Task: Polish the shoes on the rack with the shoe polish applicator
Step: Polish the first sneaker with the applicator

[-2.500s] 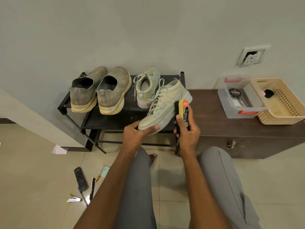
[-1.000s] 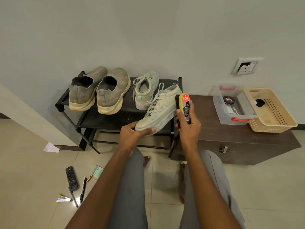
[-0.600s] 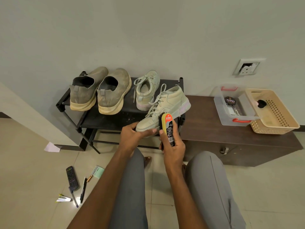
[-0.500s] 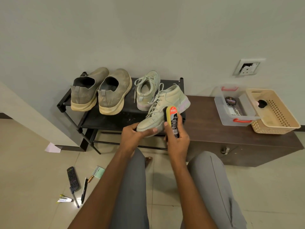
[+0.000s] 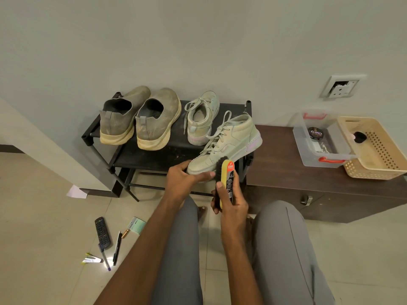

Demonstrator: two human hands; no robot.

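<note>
Left hand (image 5: 184, 178) grasps the toe of a pale high-top sneaker (image 5: 229, 143), holding it tilted, toe toward the person and heel raised, at the front right edge of the shoe rack (image 5: 154, 155). Right hand (image 5: 229, 199) is wrapped round the yellow shoe polish applicator (image 5: 225, 179), dark bristle side facing left, its tip touching or just beside the sneaker's side near the toe; contact can't be confirmed.

Risks, as judgement: only the toe is gripped, so a firm stroke could twist the sneaker out of the hand and drop it off the rack's edge to the floor. Loose laces hang near the bristles and could snag or pick up polish. Dark bristles on pale upper may smear if pressed unevenly.

Second pale sneaker (image 5: 201, 117) stands on the rack behind, heel toward the camera; pair of grey-brown slip-on shoes (image 5: 141, 119) sits to its left, heels out.

Right of the rack is a low dark wooden surface (image 5: 277, 164) carrying a clear plastic box (image 5: 319, 157) with a polish tin (image 5: 315, 133) inside, and touching it a beige perforated basket (image 5: 374, 148). Wall socket (image 5: 340, 86) above. Tiled floor (image 5: 44, 216) holds a remote control (image 5: 102, 233), pens (image 5: 116, 247) and a paper scrap (image 5: 76, 192). The person's knees are in grey trousers.
</note>
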